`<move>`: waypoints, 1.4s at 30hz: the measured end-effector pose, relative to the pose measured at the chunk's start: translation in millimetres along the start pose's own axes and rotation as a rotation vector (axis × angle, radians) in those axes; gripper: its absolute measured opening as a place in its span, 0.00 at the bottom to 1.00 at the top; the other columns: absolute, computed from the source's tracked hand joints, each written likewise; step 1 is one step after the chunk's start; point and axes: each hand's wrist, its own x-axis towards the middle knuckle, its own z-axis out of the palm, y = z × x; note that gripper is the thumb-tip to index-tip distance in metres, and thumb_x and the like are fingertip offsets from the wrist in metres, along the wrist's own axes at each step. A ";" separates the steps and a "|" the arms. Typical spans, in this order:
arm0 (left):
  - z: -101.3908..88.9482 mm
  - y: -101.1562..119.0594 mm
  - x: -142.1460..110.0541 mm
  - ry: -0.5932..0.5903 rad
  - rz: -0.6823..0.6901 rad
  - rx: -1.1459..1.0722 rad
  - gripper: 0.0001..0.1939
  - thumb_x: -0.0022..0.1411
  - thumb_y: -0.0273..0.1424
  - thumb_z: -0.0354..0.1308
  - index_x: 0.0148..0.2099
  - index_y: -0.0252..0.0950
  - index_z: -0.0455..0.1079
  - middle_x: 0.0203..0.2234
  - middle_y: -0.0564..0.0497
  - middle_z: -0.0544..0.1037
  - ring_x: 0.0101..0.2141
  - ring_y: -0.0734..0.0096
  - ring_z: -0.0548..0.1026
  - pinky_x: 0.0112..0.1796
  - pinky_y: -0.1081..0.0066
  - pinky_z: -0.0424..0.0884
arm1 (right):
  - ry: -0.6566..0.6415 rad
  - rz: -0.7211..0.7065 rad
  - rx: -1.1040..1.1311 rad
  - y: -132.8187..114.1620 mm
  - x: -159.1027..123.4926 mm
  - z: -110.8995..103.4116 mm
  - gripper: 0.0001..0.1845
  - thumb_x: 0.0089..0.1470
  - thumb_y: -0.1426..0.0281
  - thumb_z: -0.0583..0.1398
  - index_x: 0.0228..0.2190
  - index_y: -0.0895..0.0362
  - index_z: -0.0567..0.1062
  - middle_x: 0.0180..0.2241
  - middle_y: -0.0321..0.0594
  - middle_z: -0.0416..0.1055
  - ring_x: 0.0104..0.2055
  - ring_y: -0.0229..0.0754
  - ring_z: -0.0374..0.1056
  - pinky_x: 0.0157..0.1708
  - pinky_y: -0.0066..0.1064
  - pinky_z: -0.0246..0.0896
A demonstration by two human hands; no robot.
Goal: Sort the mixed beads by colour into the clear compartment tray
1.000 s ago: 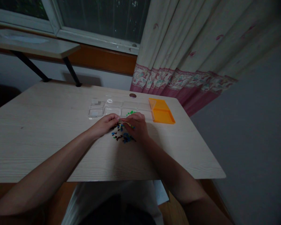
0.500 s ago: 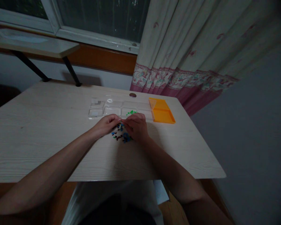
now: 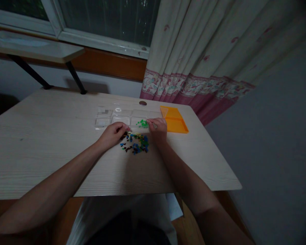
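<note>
Small blue, brown, green and yellow pieces [image 3: 137, 147] lie in a loose pile on the table, too small to tell their kind. Behind them is a clear plastic compartment box [image 3: 120, 119]; bright green pieces [image 3: 142, 123] sit in one of its front compartments. My left hand [image 3: 115, 132] is closed at the pile's left edge, fingertips pinched; what they hold, if anything, cannot be made out. At the right side of the green pieces is my right hand [image 3: 158, 128], thumb and fingers bent together, their content too small to see.
An orange tray [image 3: 177, 125] rests at the right end of the clear box. A round dark grommet [image 3: 142, 103] is set in the table [image 3: 53, 146] near its back edge. At the back left stands a raised shelf [image 3: 40, 47]; a curtain [image 3: 188, 68] hangs behind the table.
My right hand has moved right and away from my left hand, over to the compartment with the green pieces. More of the pile now shows. My left hand has hardly moved.
</note>
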 end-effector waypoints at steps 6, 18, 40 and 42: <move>0.7 1.1 -1.0 0.009 0.033 0.053 0.16 0.66 0.40 0.52 0.38 0.35 0.76 0.34 0.47 0.80 0.35 0.66 0.76 0.39 0.67 0.69 | -0.035 0.074 -0.073 8.2 0.6 4.4 0.09 0.60 0.65 0.61 0.33 0.52 0.83 0.35 0.39 0.77 0.43 0.45 0.66 0.48 0.38 0.55; 1.8 0.8 -1.5 -0.001 0.064 0.119 0.14 0.66 0.37 0.52 0.38 0.36 0.76 0.34 0.47 0.79 0.35 0.67 0.75 0.39 0.68 0.69 | -0.073 0.078 -0.089 11.9 -1.4 8.5 0.10 0.59 0.67 0.61 0.38 0.51 0.83 0.40 0.40 0.76 0.47 0.46 0.63 0.51 0.39 0.54; -10.2 -1.0 -2.2 -0.227 0.399 0.550 0.08 0.61 0.30 0.56 0.40 0.38 0.76 0.34 0.48 0.73 0.38 0.63 0.70 0.42 0.65 0.66 | -0.063 0.044 -0.070 10.4 -0.9 7.8 0.12 0.62 0.66 0.57 0.39 0.52 0.82 0.39 0.40 0.75 0.46 0.45 0.64 0.50 0.39 0.54; -11.3 -1.1 -2.2 -0.252 0.412 0.553 0.09 0.61 0.30 0.56 0.40 0.38 0.76 0.33 0.47 0.74 0.38 0.63 0.71 0.42 0.65 0.66 | -0.050 0.039 -0.061 10.7 -1.0 8.3 0.12 0.62 0.66 0.57 0.38 0.52 0.82 0.39 0.40 0.76 0.45 0.45 0.64 0.50 0.39 0.54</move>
